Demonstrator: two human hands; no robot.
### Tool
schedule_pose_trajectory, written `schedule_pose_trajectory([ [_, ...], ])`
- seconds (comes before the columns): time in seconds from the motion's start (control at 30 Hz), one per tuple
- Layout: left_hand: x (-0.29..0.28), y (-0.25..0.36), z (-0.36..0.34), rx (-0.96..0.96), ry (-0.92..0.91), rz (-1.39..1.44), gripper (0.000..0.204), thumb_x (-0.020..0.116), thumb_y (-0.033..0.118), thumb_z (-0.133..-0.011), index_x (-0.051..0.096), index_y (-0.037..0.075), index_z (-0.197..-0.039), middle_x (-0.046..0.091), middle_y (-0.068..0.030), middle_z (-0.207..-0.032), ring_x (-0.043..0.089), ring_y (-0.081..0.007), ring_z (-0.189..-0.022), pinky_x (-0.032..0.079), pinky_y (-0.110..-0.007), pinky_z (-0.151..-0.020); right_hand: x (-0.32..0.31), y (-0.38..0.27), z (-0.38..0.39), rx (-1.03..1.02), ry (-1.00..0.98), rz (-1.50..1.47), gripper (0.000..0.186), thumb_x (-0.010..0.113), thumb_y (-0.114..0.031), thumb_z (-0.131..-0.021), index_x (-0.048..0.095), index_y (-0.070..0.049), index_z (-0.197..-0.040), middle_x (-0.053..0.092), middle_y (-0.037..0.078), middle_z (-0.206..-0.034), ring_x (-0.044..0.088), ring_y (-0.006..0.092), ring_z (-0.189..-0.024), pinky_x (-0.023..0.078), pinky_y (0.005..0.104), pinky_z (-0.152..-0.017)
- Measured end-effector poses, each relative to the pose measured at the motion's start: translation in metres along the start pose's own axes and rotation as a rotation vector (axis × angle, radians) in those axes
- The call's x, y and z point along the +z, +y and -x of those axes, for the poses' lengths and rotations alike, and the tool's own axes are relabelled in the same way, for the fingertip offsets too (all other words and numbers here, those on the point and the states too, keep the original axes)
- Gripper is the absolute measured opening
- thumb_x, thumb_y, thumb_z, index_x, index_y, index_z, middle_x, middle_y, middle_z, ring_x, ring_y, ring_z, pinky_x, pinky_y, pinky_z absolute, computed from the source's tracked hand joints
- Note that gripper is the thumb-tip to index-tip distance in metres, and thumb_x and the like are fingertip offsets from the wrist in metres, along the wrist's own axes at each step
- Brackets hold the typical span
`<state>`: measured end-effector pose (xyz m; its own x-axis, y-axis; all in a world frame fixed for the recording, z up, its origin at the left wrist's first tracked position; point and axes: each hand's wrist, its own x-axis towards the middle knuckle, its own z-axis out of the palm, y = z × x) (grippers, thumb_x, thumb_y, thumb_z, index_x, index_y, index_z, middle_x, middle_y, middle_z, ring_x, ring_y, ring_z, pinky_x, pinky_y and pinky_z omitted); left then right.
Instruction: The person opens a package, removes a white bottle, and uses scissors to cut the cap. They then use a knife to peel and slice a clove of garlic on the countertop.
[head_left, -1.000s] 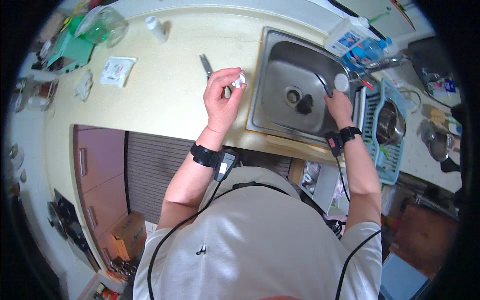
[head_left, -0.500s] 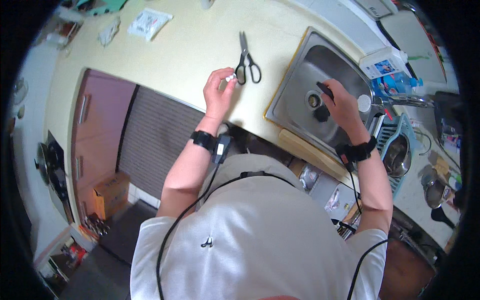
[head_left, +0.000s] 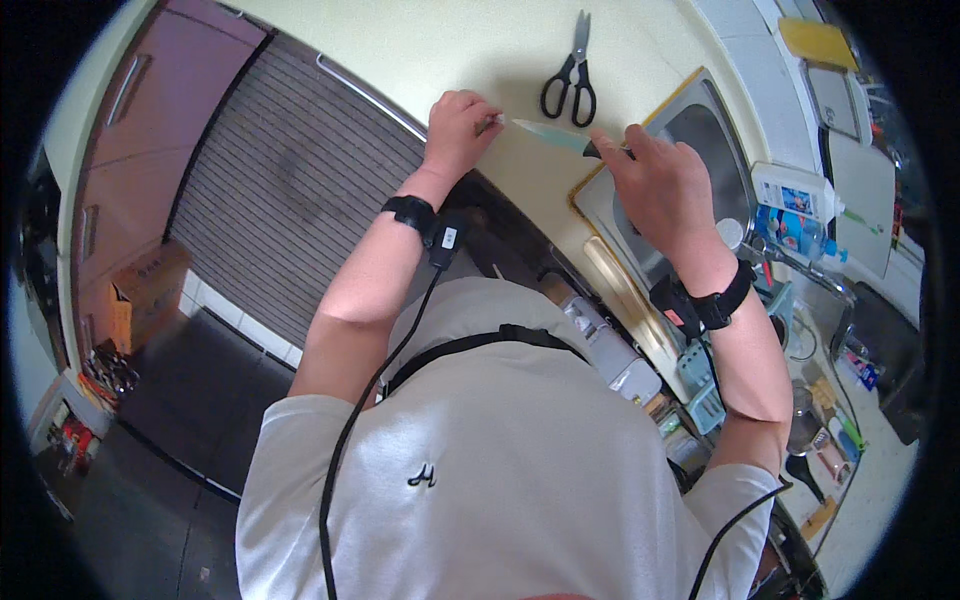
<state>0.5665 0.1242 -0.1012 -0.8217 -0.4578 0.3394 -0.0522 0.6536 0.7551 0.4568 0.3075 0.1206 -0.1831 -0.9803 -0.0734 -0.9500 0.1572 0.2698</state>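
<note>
My right hand (head_left: 665, 185) is closed round the dark handle of a knife (head_left: 550, 135). The pale greenish blade points left over the counter, its tip close to my left hand (head_left: 460, 130). Pinched in the fingers of that hand is a small white piece (head_left: 499, 119), too small to make out its kind. Just beyond the blade, scissors (head_left: 570, 85) with black handles lie on the cream countertop (head_left: 440, 45), points facing away.
A steel sink (head_left: 705, 130) is set into the counter at right, partly behind my right hand. Beside it stand a white bottle (head_left: 795, 190), a blue-labelled clear bottle (head_left: 795, 232) and a tap (head_left: 800, 262). A striped dark panel (head_left: 300, 170) and pink cupboards (head_left: 160, 90) lie left.
My right hand has come out of the sink with the knife and moved toward my left hand. The left still pinches the white piece. The view has shifted.
</note>
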Motion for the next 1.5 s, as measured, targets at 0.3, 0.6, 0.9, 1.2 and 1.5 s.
schedule_pose_trajectory([
  [0.3, 0.009, 0.001, 0.006, 0.016, 0.112, -0.007, 0.013, 0.076, 0.021, -0.067, 0.069, 0.018, -0.078, 0.061, 0.004, -0.081, 0.057, -0.02, -0.088, 0.044, -0.039, -0.08, -0.019, -0.007, -0.028, -0.047, -0.138, 0.023, 0.039, 0.064, -0.011, -0.075, 0.063, -0.015, -0.114, 0.051, 0.003, -0.076, 0.058, 0.0172, -0.069, 0.044, 0.0317, -0.059],
  [0.6, 0.005, 0.005, 0.006, 0.045, 0.16, -0.022, 0.015, 0.076, 0.017, -0.067, 0.069, 0.016, -0.08, 0.062, 0.0024, -0.08, 0.058, -0.0192, -0.085, 0.045, -0.035, -0.08, -0.027, -0.009, -0.039, -0.119, -0.197, 0.112, 0.04, 0.061, -0.012, -0.072, 0.065, -0.013, -0.112, 0.053, 0.003, -0.08, 0.058, 0.0153, -0.066, 0.045, 0.03, -0.06],
  [0.9, 0.006, 0.007, 0.007, 0.022, 0.144, -0.027, 0.014, 0.077, 0.018, -0.065, 0.068, 0.019, -0.077, 0.063, 0.0059, -0.084, 0.058, -0.0172, -0.091, 0.045, -0.036, -0.081, -0.037, -0.013, -0.057, -0.251, -0.173, 0.215, 0.031, 0.06, -0.011, -0.077, 0.066, -0.009, -0.107, 0.05, 0.002, -0.077, 0.057, 0.0146, -0.066, 0.043, 0.03, -0.059],
  [1.2, 0.007, 0.003, 0.006, 0.057, 0.124, -0.033, 0.015, 0.076, 0.02, -0.068, 0.067, 0.017, -0.08, 0.065, 0.0056, -0.087, 0.057, -0.0182, -0.093, 0.044, -0.037, -0.081, -0.052, -0.012, -0.117, -0.834, -0.208, 0.443, 0.014, 0.058, -0.01, -0.078, 0.066, -0.009, -0.089, 0.05, 0.001, -0.076, 0.057, 0.013, -0.069, 0.044, 0.0264, -0.061],
  [1.5, 0.005, 0.009, 0.006, -0.014, 0.074, 0.01, 0.01, 0.072, 0.022, -0.072, 0.067, 0.017, -0.079, 0.063, 0.0064, -0.086, 0.056, -0.017, -0.095, 0.043, -0.037, -0.083, -0.048, -0.004, -0.121, -0.401, -0.521, 0.047, 0.014, 0.058, -0.012, -0.082, 0.066, -0.003, -0.09, 0.06, 0.005, -0.076, 0.063, 0.0141, -0.068, 0.049, 0.0276, -0.059],
])
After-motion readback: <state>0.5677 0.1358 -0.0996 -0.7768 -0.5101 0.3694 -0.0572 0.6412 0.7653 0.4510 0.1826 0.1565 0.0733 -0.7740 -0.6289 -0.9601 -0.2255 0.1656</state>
